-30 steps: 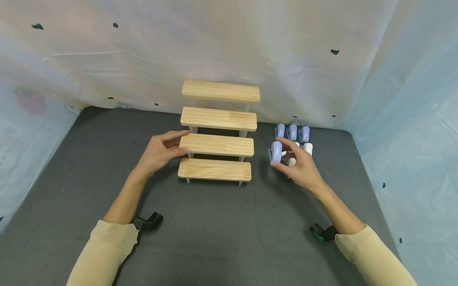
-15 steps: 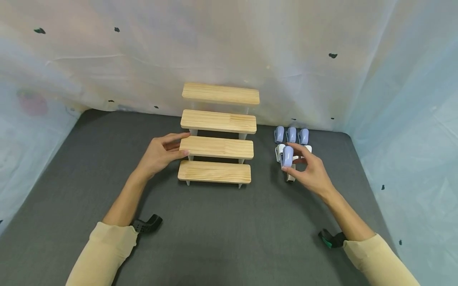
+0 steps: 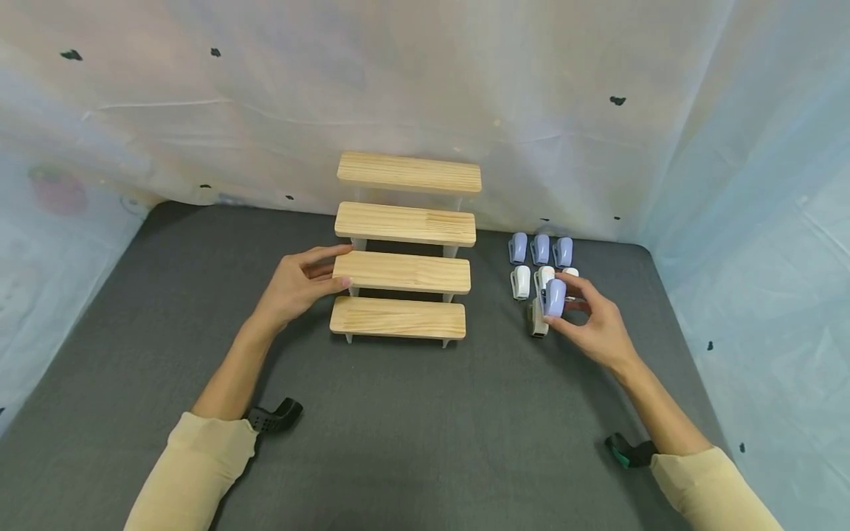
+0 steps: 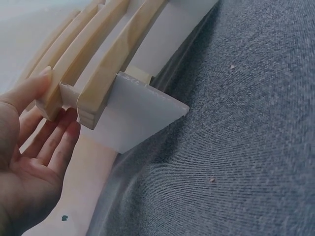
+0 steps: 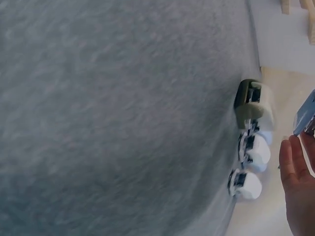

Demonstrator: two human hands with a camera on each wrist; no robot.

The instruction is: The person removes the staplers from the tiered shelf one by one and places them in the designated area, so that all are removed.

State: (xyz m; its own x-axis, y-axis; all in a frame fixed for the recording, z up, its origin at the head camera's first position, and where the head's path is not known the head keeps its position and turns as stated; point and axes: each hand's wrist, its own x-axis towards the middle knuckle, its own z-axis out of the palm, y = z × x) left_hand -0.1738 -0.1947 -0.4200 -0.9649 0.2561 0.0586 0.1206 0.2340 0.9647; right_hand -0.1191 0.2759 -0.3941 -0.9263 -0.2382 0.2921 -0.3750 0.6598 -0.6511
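Note:
My right hand [image 3: 598, 321] pinches a lavender mini stapler [image 3: 555, 298] between thumb and fingers, above the small group at the right. In the right wrist view this stapler [image 5: 305, 115] shows only partly, at the right edge. Behind it stand a row of lavender staplers [image 3: 541, 249] and a row of white staplers [image 3: 521, 283]; a beige-grey stapler [image 3: 538, 322] is nearest me, partly covered. My left hand [image 3: 288, 284] grips the left end of a four-tier wooden step shelf [image 3: 405, 271]. In the left wrist view its thumb [image 4: 37, 88] lies on a board, with fingers below.
The shelf has clear side supports [image 4: 142, 110] and stands on a dark grey cloth surface [image 3: 412, 428]. A pale patterned sheet [image 3: 412, 81] hangs close behind shelf and staplers. A bluish sheet [image 3: 764, 258] borders the right side.
My right hand has carried the lavender stapler to the right and slightly toward me, uncovering the left white stapler and part of the beige-grey one. The left hand keeps its place on the shelf.

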